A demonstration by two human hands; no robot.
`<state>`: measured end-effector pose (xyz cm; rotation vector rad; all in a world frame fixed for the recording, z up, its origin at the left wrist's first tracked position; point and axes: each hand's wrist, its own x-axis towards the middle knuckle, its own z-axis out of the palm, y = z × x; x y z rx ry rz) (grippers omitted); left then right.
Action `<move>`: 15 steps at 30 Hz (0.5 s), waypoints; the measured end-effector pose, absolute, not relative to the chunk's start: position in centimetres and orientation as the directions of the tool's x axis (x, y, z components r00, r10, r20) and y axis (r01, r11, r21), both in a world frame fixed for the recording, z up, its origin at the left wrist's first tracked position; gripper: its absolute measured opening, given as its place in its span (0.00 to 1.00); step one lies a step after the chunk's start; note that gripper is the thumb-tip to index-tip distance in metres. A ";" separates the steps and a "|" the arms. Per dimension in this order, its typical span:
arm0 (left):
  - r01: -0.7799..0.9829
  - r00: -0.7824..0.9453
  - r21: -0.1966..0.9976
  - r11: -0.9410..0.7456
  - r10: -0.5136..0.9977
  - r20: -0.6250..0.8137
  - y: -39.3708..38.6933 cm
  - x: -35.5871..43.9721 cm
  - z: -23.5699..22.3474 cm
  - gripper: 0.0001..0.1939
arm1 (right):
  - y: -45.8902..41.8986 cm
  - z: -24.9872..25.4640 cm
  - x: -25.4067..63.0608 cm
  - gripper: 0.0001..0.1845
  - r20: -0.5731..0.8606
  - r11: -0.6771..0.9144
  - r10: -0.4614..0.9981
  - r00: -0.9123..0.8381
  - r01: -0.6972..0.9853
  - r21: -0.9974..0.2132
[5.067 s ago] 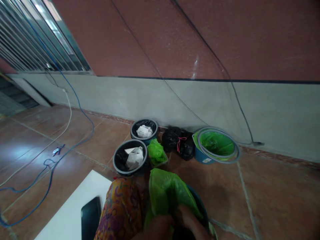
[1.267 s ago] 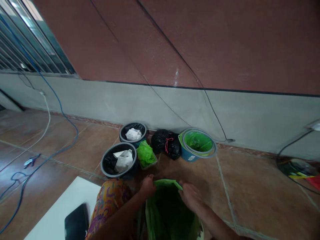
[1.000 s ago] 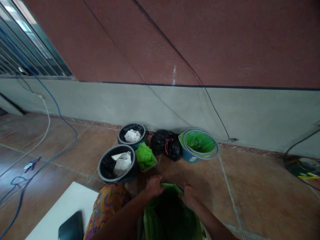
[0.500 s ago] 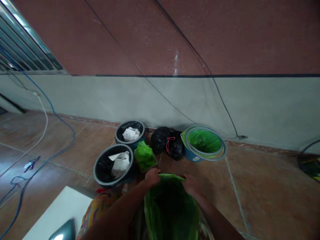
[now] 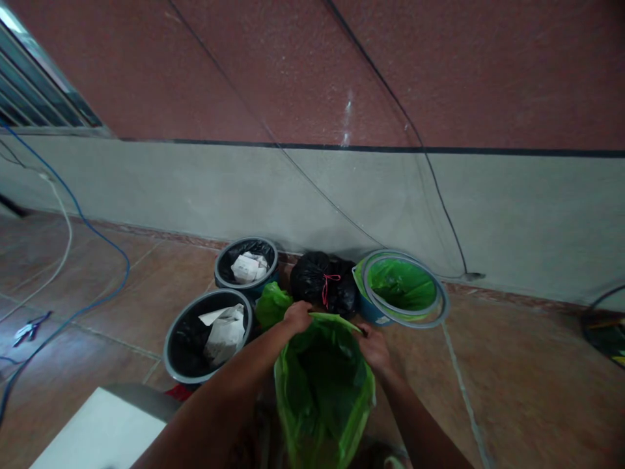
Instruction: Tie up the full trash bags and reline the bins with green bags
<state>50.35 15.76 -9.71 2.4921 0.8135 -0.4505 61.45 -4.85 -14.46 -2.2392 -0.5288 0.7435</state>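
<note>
A green plastic bag (image 5: pixel 322 391) hangs mouth-up in front of me, its dark inside showing. My left hand (image 5: pixel 297 318) is closed on the far left part of its rim. At the far right of the rim, my right hand (image 5: pixel 374 348) pinches the edge, so the rim is stretched between both hands. Just beyond my left hand lies a crumpled green bag (image 5: pixel 273 305), partly hidden by that hand. Behind the rim sits a tied black bag (image 5: pixel 322 280) with a pink tie.
Two bins with black liners, a far one (image 5: pixel 219 277) and a near one (image 5: pixel 170 352), hold white paper. A bin with a green liner (image 5: pixel 400 286) stands right. A white box (image 5: pixel 97 436), keys (image 5: pixel 30 327) and a blue cable (image 5: pixel 110 244) lie left. The wall (image 5: pixel 234 189) runs behind.
Both hands have moved forward and slightly up with the green bag, whose mouth now shows more fully. My left hand now covers part of the crumpled green bag. The view has shifted slightly.
</note>
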 end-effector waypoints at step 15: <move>0.528 0.848 0.584 -0.617 0.429 -0.313 16.9 51.0 -10.9 0.16 | -4.5 -14.7 62.4 0.23 -0.298 -0.694 0.518 0.802 0.191 -0.694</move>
